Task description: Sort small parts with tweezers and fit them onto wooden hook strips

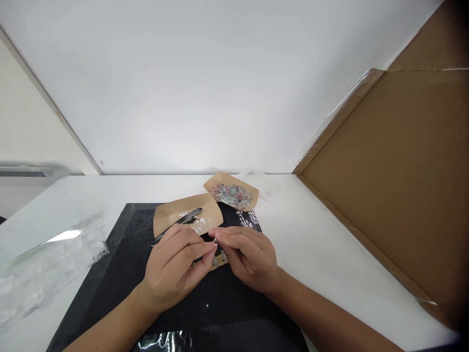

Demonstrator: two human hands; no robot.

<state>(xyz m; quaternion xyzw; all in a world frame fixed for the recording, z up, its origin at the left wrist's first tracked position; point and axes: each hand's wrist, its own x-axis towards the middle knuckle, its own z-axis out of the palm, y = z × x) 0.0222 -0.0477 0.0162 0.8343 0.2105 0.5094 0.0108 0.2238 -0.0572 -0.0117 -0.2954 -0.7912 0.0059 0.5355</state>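
My left hand (179, 266) and my right hand (249, 254) meet over a black mat (205, 305), fingertips pinched almost together. Between them shows a tiny dark and white piece (215, 241), mostly hidden by the fingers; which hand grips which part is unclear. Just below the fingertips, a small tan strip (220, 260) with translucent bits lies on the mat. Behind my left hand, a brown paper tray (164, 215) holds small white pieces and dark tweezers (190, 215).
Another brown paper tray (220, 179) farther back holds many red and grey bits. White labels (249, 219) lie beside it. Clear plastic bags (47, 274) cover the left side. A cardboard panel (384, 171) stands at the right, and a white wall (190, 88) behind.
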